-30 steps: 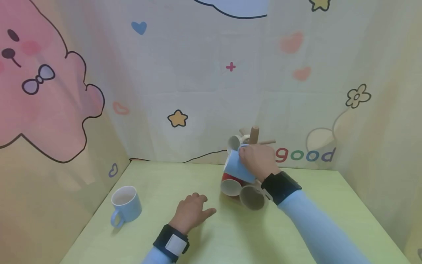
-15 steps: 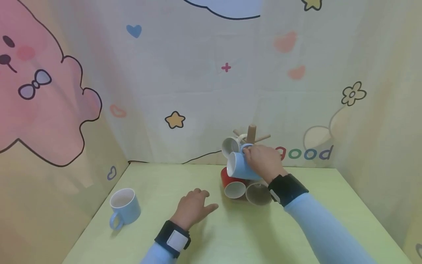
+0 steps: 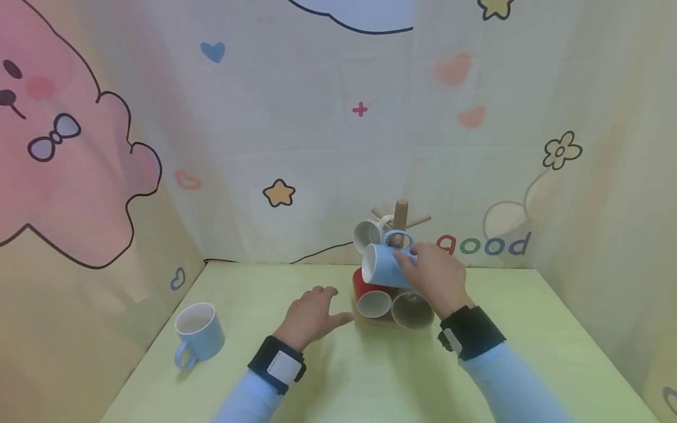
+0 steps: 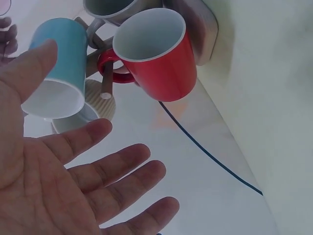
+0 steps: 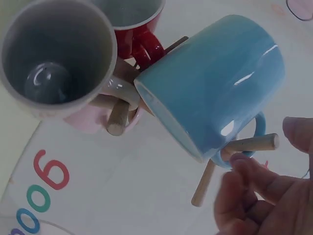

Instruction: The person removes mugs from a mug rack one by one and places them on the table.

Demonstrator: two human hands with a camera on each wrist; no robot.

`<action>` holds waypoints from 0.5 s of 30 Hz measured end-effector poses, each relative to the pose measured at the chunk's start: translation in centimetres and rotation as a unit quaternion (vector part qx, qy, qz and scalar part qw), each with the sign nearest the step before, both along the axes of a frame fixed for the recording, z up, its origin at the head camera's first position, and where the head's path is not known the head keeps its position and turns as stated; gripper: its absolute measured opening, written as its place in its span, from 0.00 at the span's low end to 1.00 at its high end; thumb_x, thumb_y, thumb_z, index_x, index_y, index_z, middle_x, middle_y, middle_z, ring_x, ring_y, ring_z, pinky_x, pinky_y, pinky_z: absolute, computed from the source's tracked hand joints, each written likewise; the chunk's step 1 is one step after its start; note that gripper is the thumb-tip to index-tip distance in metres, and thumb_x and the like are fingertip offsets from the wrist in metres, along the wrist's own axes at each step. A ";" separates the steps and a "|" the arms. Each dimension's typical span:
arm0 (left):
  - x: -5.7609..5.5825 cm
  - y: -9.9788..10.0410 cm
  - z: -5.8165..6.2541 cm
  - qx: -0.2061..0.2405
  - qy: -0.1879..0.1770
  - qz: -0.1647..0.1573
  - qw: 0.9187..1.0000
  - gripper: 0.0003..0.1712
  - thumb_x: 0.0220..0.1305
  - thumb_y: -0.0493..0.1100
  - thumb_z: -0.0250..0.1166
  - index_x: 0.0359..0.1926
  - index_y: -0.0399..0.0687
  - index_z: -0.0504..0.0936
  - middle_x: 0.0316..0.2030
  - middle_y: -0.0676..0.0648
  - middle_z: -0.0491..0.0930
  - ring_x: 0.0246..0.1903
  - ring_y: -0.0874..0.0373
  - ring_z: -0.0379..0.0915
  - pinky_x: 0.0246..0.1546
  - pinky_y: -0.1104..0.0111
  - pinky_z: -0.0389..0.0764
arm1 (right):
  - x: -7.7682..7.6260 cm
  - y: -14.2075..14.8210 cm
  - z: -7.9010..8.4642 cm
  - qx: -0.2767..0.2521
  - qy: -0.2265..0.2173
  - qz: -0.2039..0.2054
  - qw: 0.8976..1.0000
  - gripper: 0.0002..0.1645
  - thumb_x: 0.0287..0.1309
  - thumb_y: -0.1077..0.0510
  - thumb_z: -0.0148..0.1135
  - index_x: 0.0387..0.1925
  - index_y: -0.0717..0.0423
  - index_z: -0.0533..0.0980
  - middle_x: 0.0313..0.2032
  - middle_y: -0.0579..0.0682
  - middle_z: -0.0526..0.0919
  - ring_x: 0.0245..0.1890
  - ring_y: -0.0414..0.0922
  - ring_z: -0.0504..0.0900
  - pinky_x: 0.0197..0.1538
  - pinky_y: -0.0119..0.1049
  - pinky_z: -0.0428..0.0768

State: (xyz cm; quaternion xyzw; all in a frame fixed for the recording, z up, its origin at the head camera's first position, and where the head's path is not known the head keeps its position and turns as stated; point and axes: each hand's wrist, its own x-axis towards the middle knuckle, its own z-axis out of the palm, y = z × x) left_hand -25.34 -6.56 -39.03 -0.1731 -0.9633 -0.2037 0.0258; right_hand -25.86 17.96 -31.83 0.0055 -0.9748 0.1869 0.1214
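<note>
Blue mug: upright on the counter, far left; nothing seen inside
Left hand: between that mug and the rack; fingers spread, relaxed, holding nothing
Ribbed white mug: tilted, high on the rack's left; no contents visible
Red mug: below it, handle round a lower peg; no contents visible
Second blue mug: sideways on the wooden rack, mouth leftward, handle apparently round an upper peg; nothing seen inside
Pale mug: low right, mouth outward; no contents visible
Right hand: beside the second blue mug's handle, thumb apart, fingers loosely bent, no grip shown; fingertip contact cannot be told
Step in hand, as judged: hanging the second blue mug, seemingly at release; next move calls for drawing the right hand clear without unseating the handle
</note>
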 end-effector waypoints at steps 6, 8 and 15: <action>-0.6 0.3 0.8 0.015 -0.018 0.002 1.000 0.43 0.58 0.64 0.69 0.65 0.40 0.72 0.58 0.36 0.76 0.56 0.39 0.73 0.53 0.45 0.76 | 2.4 0.9 -1.9 -0.024 -0.005 -0.007 1.000 0.38 0.67 0.36 0.54 0.60 0.66 0.73 0.51 0.67 0.79 0.44 0.60 0.81 0.39 0.55 0.81; -0.7 0.4 0.9 0.022 -0.023 -0.001 1.000 0.44 0.58 0.64 0.69 0.66 0.40 0.71 0.59 0.36 0.75 0.57 0.39 0.73 0.53 0.45 0.76 | 3.0 1.1 -2.7 -0.032 -0.012 -0.010 0.999 0.40 0.67 0.36 0.54 0.62 0.66 0.72 0.54 0.68 0.77 0.49 0.63 0.79 0.45 0.59 0.80; -1.8 1.0 2.1 0.054 -0.034 -0.009 0.998 0.47 0.57 0.65 0.69 0.68 0.41 0.68 0.62 0.36 0.73 0.59 0.40 0.71 0.54 0.45 0.75 | 4.6 1.9 -4.6 -0.035 -0.024 -0.004 0.999 0.47 0.63 0.31 0.56 0.63 0.67 0.70 0.55 0.69 0.76 0.52 0.65 0.78 0.47 0.61 0.78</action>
